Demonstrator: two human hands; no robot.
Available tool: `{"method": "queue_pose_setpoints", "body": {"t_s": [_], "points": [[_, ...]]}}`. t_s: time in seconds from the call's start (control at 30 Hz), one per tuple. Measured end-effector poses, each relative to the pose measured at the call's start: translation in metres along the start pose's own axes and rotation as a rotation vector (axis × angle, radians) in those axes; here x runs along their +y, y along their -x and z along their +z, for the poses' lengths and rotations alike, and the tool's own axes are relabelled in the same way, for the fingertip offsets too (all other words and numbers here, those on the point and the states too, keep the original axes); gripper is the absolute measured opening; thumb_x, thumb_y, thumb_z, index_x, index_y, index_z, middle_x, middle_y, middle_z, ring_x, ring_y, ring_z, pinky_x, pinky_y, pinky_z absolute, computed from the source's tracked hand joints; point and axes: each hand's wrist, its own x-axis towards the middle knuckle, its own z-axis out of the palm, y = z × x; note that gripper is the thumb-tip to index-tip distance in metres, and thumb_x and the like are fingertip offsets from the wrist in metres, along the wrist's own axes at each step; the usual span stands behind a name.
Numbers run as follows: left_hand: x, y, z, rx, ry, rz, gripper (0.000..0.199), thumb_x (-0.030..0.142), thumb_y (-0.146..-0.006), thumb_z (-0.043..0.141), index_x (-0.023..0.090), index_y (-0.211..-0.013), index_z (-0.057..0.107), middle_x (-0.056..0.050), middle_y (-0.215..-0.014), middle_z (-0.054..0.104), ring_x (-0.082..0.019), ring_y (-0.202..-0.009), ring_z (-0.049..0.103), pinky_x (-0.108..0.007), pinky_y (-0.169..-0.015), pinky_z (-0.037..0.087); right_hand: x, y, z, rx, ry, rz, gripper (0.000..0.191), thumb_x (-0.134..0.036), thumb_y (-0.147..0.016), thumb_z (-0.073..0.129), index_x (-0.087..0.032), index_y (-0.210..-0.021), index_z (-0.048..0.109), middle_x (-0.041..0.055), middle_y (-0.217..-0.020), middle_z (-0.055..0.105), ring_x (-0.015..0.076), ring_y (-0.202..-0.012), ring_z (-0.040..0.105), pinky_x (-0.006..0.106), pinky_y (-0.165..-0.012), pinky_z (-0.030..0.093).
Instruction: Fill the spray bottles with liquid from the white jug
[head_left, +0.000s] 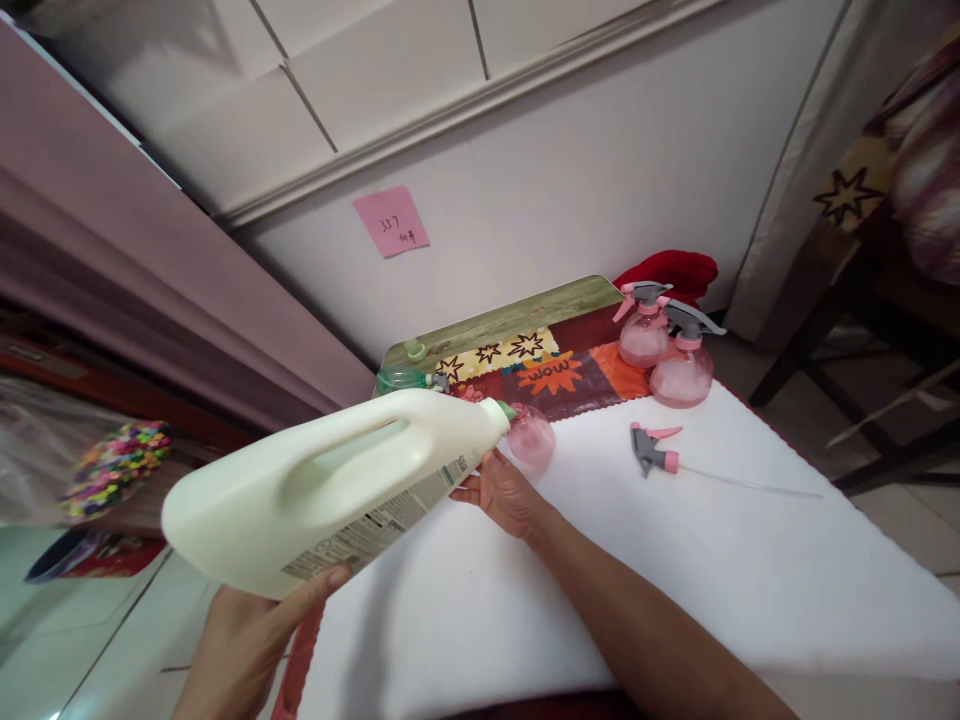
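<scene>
A large pale-green detergent jug (247, 490) is tilted nearly level over the table, its neck pointing right. My left hand (255, 630) grips its base from below, thumb on the printed side. My right hand (506, 495) is closed around the underside of the neck; some fingers are hidden behind the jug. The green spout meets a round pink bottle (532, 440) without a sprayer top; whether liquid flows I cannot tell. A grey-and-pink spray head (651, 450) with a long clear tube lies on the white table covering (720, 580), right of my right hand.
Two pink spray bottles (681, 375) stand at the back right. Behind the jug lie a green bottle (403, 379) and a pale-green cap (414, 349). A pink note (391, 221) sticks to the wall. A dark stool (840, 380) stands to the right.
</scene>
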Motion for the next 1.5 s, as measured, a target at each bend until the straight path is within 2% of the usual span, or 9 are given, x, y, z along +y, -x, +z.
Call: {"method": "queue_pose_setpoints", "body": {"t_s": [0.07,0.2,0.33,0.67,0.87,1.03,1.2,1.37,1.5], "points": [[-0.007,-0.001,-0.004,-0.053,0.018,-0.029,0.078,0.042,-0.058,0.092,0.018,-0.129,0.069,-0.011,-0.119,0.077,-0.038,-0.115,0.069,-0.044,-0.102,0.054,0.0,0.0,0.0,0.003,0.001,0.002,0.059,-0.055,-0.068,0.088,-0.029,-0.113,0.061,-0.0002,-0.109,0.075,0.0206,-0.089,0.074,0.036,-0.078,0.06],[-0.014,-0.003,-0.009,-0.061,0.004,-0.038,0.079,0.041,-0.06,0.091,0.017,-0.131,0.067,-0.011,-0.121,0.077,-0.037,-0.115,0.069,-0.042,-0.104,0.054,0.0,-0.001,-0.001,0.001,0.002,0.007,0.058,-0.056,-0.068,0.088,-0.029,-0.113,0.061,-0.0005,-0.108,0.075,0.0209,-0.089,0.075,0.037,-0.078,0.06],[-0.012,-0.004,-0.008,-0.065,-0.006,-0.028,0.076,0.042,-0.06,0.091,0.016,-0.128,0.069,-0.011,-0.117,0.078,-0.037,-0.11,0.071,-0.043,-0.103,0.054,0.001,-0.001,-0.002,-0.021,0.011,-0.001,0.059,-0.058,-0.068,0.087,-0.029,-0.113,0.061,0.0,-0.111,0.074,0.0208,-0.09,0.074,0.037,-0.079,0.06],[-0.004,-0.002,-0.005,-0.061,0.012,-0.029,0.075,0.041,-0.057,0.092,0.017,-0.125,0.071,-0.01,-0.12,0.077,-0.037,-0.115,0.069,-0.039,-0.102,0.055,0.001,-0.001,-0.004,-0.046,-0.007,-0.007,0.059,-0.057,-0.068,0.088,-0.029,-0.113,0.062,-0.0011,-0.108,0.075,0.0206,-0.09,0.074,0.037,-0.079,0.061],[-0.006,-0.001,-0.007,-0.061,0.002,-0.037,0.076,0.04,-0.061,0.091,0.016,-0.129,0.069,-0.01,-0.117,0.078,-0.037,-0.111,0.071,-0.045,-0.105,0.054,0.001,0.0,-0.004,-0.045,0.008,-0.008,0.057,-0.057,-0.07,0.086,-0.03,-0.114,0.061,0.0005,-0.113,0.074,0.0209,-0.091,0.074,0.039,-0.081,0.061],[-0.011,-0.004,-0.008,-0.053,-0.014,0.004,0.075,0.041,-0.061,0.091,0.02,-0.13,0.069,-0.009,-0.12,0.077,-0.038,-0.115,0.069,-0.052,-0.107,0.05,0.001,-0.001,-0.004,-0.031,-0.002,-0.003,0.059,-0.058,-0.069,0.087,-0.029,-0.114,0.061,0.0008,-0.11,0.075,0.0211,-0.089,0.074,0.039,-0.079,0.061],[-0.01,-0.003,-0.008,-0.061,-0.027,-0.004,0.069,0.042,-0.063,0.089,0.021,-0.126,0.071,-0.008,-0.117,0.078,-0.036,-0.114,0.071,-0.05,-0.106,0.051,0.0,-0.001,-0.002,-0.023,-0.018,0.001,0.061,-0.057,-0.066,0.089,-0.029,-0.112,0.062,-0.0003,-0.105,0.074,0.0213,-0.088,0.074,0.037,-0.078,0.061],[-0.007,-0.002,-0.006,-0.062,-0.009,-0.003,0.07,0.041,-0.063,0.09,0.023,-0.127,0.07,-0.006,-0.12,0.077,-0.033,-0.115,0.07,-0.044,-0.105,0.053,0.001,-0.001,-0.004,-0.028,-0.006,0.003,0.059,-0.058,-0.069,0.087,-0.029,-0.113,0.061,0.0008,-0.109,0.074,0.0213,-0.09,0.074,0.038,-0.08,0.06],[-0.004,-0.001,-0.006,-0.07,-0.009,-0.016,0.07,0.041,-0.062,0.09,0.023,-0.127,0.071,-0.007,-0.118,0.078,-0.034,-0.114,0.071,-0.049,-0.107,0.051,0.001,-0.001,-0.004,-0.03,-0.007,-0.006,0.057,-0.058,-0.068,0.088,-0.029,-0.11,0.062,0.0006,-0.109,0.074,0.0211,-0.091,0.073,0.04,-0.081,0.06]]}}
